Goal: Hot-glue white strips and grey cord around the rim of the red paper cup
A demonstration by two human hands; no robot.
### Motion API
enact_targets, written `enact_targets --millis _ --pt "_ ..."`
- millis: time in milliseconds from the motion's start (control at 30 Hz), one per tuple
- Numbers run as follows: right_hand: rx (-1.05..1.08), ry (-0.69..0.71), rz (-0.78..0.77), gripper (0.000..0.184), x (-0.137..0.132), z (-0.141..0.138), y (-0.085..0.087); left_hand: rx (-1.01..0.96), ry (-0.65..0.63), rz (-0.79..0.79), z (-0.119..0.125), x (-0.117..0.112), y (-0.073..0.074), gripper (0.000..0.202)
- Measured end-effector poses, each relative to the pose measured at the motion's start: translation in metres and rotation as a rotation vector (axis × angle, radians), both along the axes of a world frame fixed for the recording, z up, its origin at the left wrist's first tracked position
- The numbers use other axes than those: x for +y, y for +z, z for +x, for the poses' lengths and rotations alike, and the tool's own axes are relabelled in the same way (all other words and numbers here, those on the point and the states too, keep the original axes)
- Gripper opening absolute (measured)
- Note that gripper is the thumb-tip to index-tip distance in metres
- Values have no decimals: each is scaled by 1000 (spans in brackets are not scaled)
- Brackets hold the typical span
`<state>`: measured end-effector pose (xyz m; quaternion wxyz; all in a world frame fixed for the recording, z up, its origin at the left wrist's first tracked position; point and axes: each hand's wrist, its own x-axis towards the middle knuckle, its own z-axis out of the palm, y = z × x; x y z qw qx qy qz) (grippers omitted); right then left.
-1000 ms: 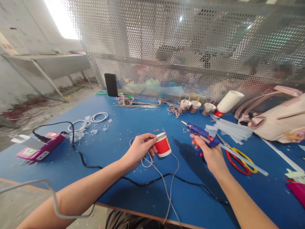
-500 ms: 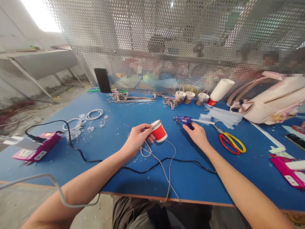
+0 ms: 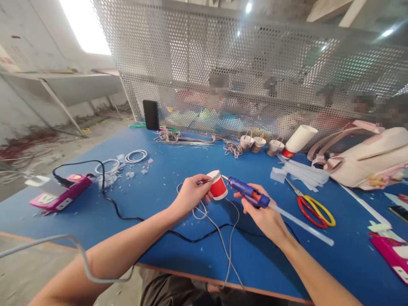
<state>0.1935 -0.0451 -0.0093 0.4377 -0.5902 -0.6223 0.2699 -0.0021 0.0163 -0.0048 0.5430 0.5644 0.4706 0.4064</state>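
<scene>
My left hand (image 3: 195,192) pinches a small red and white paper cup (image 3: 219,188) by its left side, tilted above the blue table. A thin grey cord (image 3: 228,238) hangs in loops beneath the cup and runs over the table's front edge. In my right hand (image 3: 263,212) is a blue hot glue gun (image 3: 247,191), its fingers wrapped around the handle. The gun's nozzle points left, close to the cup's upper right rim; whether it touches I cannot tell. A long translucent glue stick (image 3: 302,223) sticks out of the gun's back.
Scissors (image 3: 314,208) with red and yellow handles lie at right beside clear glue sticks (image 3: 307,172). Behind stand cord-wrapped cups (image 3: 259,144), a leaning cup stack (image 3: 300,139) and a phone (image 3: 151,114). A black cable (image 3: 111,208) leads from a magenta power strip (image 3: 65,196). A perforated metal screen (image 3: 197,51) borders the back.
My right hand has raised the glue gun from the table and turned its nozzle to the cup's rim. My left hand keeps its hold on the cup. The camera view has shifted.
</scene>
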Motion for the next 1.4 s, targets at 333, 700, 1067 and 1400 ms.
enact_targets --millis 333,700,1067,1400 --pt "-157 92 119 24 -7 -15 -7 90 -12 57 -1 0 -6 11" --pt "-200 86 159 20 -7 -10 -15 110 -38 57 -1 -1 -8 10" --pt "-217 93 178 18 -7 -13 -14 90 -41 35 -1 -3 -5 14" --pt "-225 74 118 22 -9 -14 -12 94 -42 24 -1 -4 -3 12"
